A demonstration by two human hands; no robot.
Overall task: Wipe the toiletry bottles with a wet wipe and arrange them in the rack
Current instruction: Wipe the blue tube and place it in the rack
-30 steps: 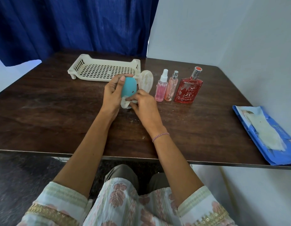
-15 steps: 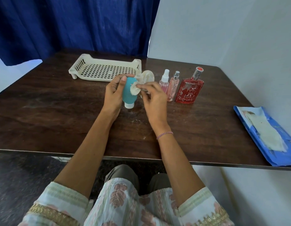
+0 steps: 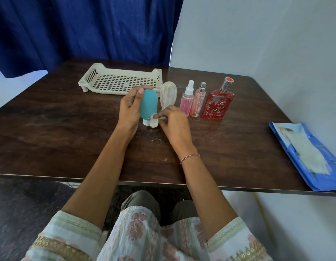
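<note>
My left hand (image 3: 129,108) grips a teal squeeze bottle (image 3: 148,104), cap down on the table. A small crumpled wet wipe (image 3: 154,123) is pinched in my right hand (image 3: 172,123) and pressed against the bottle's lower end by its white cap. Just behind stands a clear whitish bottle (image 3: 168,94). To the right in a row stand a pink spray bottle (image 3: 187,100), a peach spray bottle (image 3: 198,101) and a red square perfume bottle (image 3: 218,102). The cream perforated rack (image 3: 118,81) lies behind my hands with nothing in it.
A blue wet-wipe pack (image 3: 314,161) with a wipe showing lies at the table's right edge. The dark wooden table (image 3: 59,129) meets a blue curtain at the back and a white wall on the right.
My right hand has carried the wipe from the bottle's upper side down to its cap end. My left hand keeps holding the teal bottle in place.
</note>
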